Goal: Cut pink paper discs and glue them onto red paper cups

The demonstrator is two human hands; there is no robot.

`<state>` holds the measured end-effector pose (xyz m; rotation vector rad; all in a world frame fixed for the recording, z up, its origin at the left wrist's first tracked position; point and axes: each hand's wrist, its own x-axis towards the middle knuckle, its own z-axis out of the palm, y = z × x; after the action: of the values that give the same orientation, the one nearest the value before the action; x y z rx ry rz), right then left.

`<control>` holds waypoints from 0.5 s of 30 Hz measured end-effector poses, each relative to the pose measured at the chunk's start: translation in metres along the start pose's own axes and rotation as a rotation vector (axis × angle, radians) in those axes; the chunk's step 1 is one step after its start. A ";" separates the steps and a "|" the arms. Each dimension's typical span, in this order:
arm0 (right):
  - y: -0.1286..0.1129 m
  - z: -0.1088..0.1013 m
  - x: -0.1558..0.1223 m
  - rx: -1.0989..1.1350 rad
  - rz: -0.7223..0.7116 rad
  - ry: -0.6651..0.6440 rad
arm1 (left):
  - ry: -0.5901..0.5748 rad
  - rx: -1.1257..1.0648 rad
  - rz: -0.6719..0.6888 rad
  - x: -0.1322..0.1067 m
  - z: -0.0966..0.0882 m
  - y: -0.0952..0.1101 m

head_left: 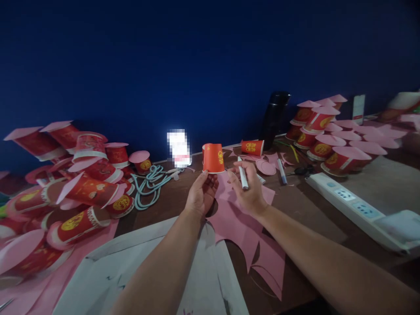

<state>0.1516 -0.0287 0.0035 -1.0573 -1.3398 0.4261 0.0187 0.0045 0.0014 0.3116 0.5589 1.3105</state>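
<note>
My left hand point(201, 193) pinches the rim of a red paper cup point(213, 158), holding it upside down just above the brown table. Just to its right, my right hand point(248, 190) is closed round a white marker pen point(242, 176) that points up and away from me. Beneath both hands lies a sheet of pink paper point(244, 234) with round holes cut out of it.
Piles of red cups capped with pink discs lie at the left point(82, 183) and the back right point(323, 131). One red cup point(252, 147) lies on its side beside a black flask point(274, 118). A white power strip point(356, 205), a teal cord point(149, 186), another marker point(281, 171) and white cardboard point(138, 271) are nearby.
</note>
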 end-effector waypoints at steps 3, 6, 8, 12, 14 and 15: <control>0.000 -0.003 0.000 -0.234 -0.327 0.015 | -0.045 -0.002 0.005 0.001 -0.001 -0.001; 0.002 -0.004 0.002 -0.397 -0.492 -0.071 | -0.048 -0.005 0.023 0.000 -0.002 -0.003; 0.004 -0.004 0.003 -0.488 -0.533 -0.137 | -0.030 -0.010 0.026 0.000 -0.001 -0.002; 0.011 -0.005 0.004 -0.591 -0.522 -0.231 | 0.003 -0.003 0.025 -0.003 0.002 -0.001; 0.014 -0.006 0.005 -0.611 -0.503 -0.256 | 0.014 0.012 0.024 -0.005 0.004 -0.002; 0.015 -0.007 0.006 -0.617 -0.499 -0.263 | 0.018 0.022 0.023 -0.006 0.004 -0.003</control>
<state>0.1638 -0.0195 -0.0045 -1.1263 -1.9750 -0.2523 0.0226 -0.0021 0.0046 0.3258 0.5870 1.3311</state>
